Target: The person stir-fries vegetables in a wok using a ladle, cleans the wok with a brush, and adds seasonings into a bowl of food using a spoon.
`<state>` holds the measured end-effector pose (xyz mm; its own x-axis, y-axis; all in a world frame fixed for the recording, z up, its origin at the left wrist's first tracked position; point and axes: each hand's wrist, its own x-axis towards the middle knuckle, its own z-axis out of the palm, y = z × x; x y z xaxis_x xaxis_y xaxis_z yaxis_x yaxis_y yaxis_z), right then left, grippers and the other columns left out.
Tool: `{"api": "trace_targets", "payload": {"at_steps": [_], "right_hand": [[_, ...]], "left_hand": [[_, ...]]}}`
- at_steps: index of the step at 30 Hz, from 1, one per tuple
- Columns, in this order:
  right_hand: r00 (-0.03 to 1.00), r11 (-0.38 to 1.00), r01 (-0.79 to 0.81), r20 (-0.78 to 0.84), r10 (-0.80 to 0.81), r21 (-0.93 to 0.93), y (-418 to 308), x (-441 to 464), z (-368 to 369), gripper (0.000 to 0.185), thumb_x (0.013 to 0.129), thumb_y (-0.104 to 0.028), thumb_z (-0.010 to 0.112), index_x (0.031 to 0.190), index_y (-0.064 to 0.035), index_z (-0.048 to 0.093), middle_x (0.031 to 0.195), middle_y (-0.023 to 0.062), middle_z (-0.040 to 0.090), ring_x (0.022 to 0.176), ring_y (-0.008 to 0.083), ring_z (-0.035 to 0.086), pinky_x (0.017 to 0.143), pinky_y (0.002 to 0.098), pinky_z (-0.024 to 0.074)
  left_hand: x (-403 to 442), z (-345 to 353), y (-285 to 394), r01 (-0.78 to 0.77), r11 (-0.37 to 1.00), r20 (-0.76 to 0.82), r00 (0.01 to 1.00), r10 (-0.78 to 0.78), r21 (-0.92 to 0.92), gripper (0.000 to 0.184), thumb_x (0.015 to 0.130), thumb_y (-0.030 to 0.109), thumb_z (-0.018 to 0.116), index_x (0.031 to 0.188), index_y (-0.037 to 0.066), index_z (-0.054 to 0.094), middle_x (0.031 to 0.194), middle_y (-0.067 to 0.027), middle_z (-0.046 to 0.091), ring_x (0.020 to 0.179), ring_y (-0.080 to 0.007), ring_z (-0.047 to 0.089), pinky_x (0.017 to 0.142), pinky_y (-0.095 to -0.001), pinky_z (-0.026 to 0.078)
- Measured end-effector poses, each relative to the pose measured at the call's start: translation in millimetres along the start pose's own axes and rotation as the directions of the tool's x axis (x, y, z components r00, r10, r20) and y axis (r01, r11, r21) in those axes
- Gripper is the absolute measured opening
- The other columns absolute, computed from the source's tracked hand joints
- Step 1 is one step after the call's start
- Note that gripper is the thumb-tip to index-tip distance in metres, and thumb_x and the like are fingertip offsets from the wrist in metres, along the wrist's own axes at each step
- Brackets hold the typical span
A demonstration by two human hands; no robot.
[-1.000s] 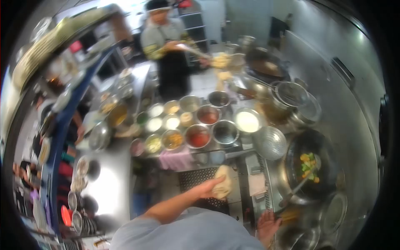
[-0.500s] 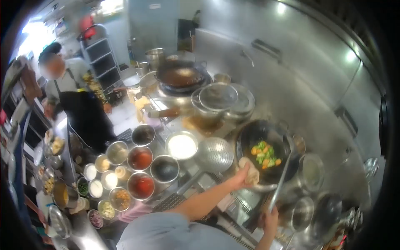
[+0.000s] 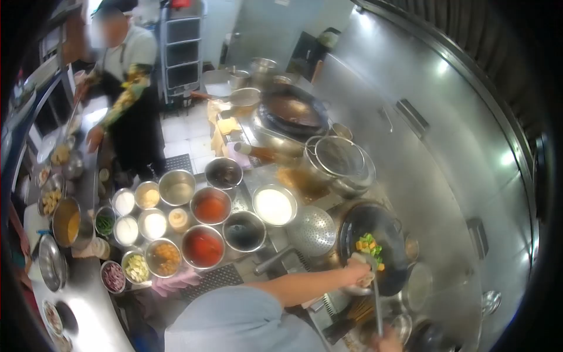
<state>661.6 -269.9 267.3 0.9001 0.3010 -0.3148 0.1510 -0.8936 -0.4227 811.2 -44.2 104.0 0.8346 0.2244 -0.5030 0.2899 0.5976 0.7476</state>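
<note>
My left hand (image 3: 356,273) is closed around a folded cloth (image 3: 365,280) at the near rim of a black wok (image 3: 375,223). Chopped green and orange vegetables (image 3: 369,245) lie in the wok, partly hidden by the hand. In my right hand (image 3: 388,341), at the bottom edge and blurred, is the long metal handle of a ladle (image 3: 378,305). The ladle's head is close to the left hand and the near rim; its shape is hard to make out.
A perforated strainer (image 3: 312,230) and a bowl of white contents (image 3: 275,205) sit left of the wok. Several steel pots, including one of red sauce (image 3: 203,246), crowd the counter. Behind stands another wok (image 3: 293,111). A co-worker (image 3: 132,88) stands at the far left.
The view has turned, shifting the counter items rightward. My right hand and the ladle have moved down, and the ladle's head has come from the wok's far side toward my left hand.
</note>
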Motion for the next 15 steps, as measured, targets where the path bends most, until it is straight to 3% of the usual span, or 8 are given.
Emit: {"api": "trace_targets", "payload": {"at_steps": [1, 3, 6, 9, 11, 12, 13, 15], "right_hand": [[0.973, 0.942, -0.229, 0.015, 0.232, 0.246, -1, 19, 12, 0.043, 0.082, -0.006, 0.059, 0.124, -0.0006, 0.053, 0.066, 0.0061, 0.059, 0.045, 0.0151, 0.052, 0.041, 0.0303, 0.0409], [0.978, 0.923, -0.206, 0.028, 0.209, 0.326, -33, 46, 27, 0.041, 0.082, -0.008, 0.054, 0.123, -0.0022, 0.054, 0.065, 0.0074, 0.059, 0.047, 0.0153, 0.054, 0.043, 0.0312, 0.0417], [0.966, 0.989, -0.075, -0.236, 0.104, 0.125, -48, 48, 46, 0.041, 0.082, -0.015, 0.058, 0.12, -0.0029, 0.053, 0.061, 0.0104, 0.059, 0.051, 0.0201, 0.059, 0.049, 0.035, 0.0465], [0.976, 0.965, -0.171, -0.101, 0.194, 0.199, -64, 35, 42, 0.049, 0.081, -0.02, 0.061, 0.126, -0.0025, 0.05, 0.076, 0.0191, 0.065, 0.062, 0.0275, 0.065, 0.058, 0.0385, 0.051], [0.971, 0.989, -0.135, -0.193, 0.143, 0.055, -56, 37, 49, 0.052, 0.081, -0.022, 0.064, 0.128, -0.0038, 0.05, 0.094, 0.0233, 0.064, 0.082, 0.0362, 0.063, 0.075, 0.0437, 0.0496], [0.954, 0.993, -0.08, -0.297, 0.052, -0.082, -40, 42, 56, 0.053, 0.081, -0.022, 0.066, 0.129, -0.0049, 0.051, 0.108, 0.0255, 0.061, 0.099, 0.0423, 0.059, 0.088, 0.0474, 0.0471], [0.858, 0.967, 0.146, -0.461, -0.228, -0.207, -66, 37, 40, 0.047, 0.084, -0.017, 0.062, 0.128, -0.0047, 0.053, 0.11, 0.0234, 0.06, 0.097, 0.0403, 0.059, 0.086, 0.0441, 0.0483], [0.698, 0.89, 0.454, -0.638, -0.323, 0.046, -179, -10, -15, 0.034, 0.082, -0.004, 0.062, 0.115, -0.0036, 0.062, 0.096, 0.0171, 0.067, 0.083, 0.0339, 0.063, 0.073, 0.0401, 0.0509]], "left_hand": [[13, -8, 0, 0.262, 0.941, 0.303, 0.934, -0.191, -0.215, 0.059, 0.079, 0.012, 0.067, 0.122, -0.014, 0.037, 0.099, -0.0256, 0.059, 0.078, -0.0277, 0.065, 0.058, -0.0422, 0.055], [-27, -36, 28, 0.164, 0.986, 0.255, 0.955, -0.153, -0.023, 0.035, 0.086, 0.012, 0.06, 0.113, -0.005, 0.046, 0.09, -0.0183, 0.06, 0.07, -0.025, 0.063, 0.056, -0.0405, 0.052], [3, -76, -66, -0.444, 0.728, 0.37, 0.887, 0.276, 0.523, 0.012, 0.091, 0.015, 0.056, 0.096, 0.005, 0.058, 0.089, -0.0127, 0.06, 0.077, -0.0218, 0.062, 0.072, -0.036, 0.052], [-70, -69, 5, -0.087, 0.977, 0.008, 0.996, 0.087, 0.195, 0.019, 0.087, 0.009, 0.055, 0.105, 0.004, 0.054, 0.088, -0.0141, 0.06, 0.079, -0.0242, 0.063, 0.064, -0.0381, 0.051], [-2, -54, -9, 0.295, 0.941, 0.36, 0.907, -0.22, -0.168, 0.029, 0.085, 0.007, 0.057, 0.113, 0.001, 0.054, 0.087, -0.0146, 0.06, 0.08, -0.0226, 0.062, 0.064, -0.0378, 0.05], [-9, -45, 23, 0.18, 0.984, 0.245, 0.953, -0.177, 0.01, 0.02, 0.087, 0.012, 0.056, 0.106, 0.005, 0.059, 0.086, -0.012, 0.061, 0.081, -0.0212, 0.062, 0.066, -0.0372, 0.05], [121, -48, -63, -0.13, 0.905, 0.431, 0.9, -0.064, 0.405, 0.019, 0.089, 0.016, 0.055, 0.102, 0.005, 0.063, 0.092, -0.0121, 0.064, 0.085, -0.0232, 0.064, 0.071, -0.0359, 0.052], [113, -63, -32, -0.477, 0.809, 0.625, 0.759, 0.182, 0.344, 0.024, 0.091, 0.018, 0.051, 0.105, 0.002, 0.062, 0.1, -0.0127, 0.065, 0.09, -0.0244, 0.065, 0.077, -0.0356, 0.053]]}}
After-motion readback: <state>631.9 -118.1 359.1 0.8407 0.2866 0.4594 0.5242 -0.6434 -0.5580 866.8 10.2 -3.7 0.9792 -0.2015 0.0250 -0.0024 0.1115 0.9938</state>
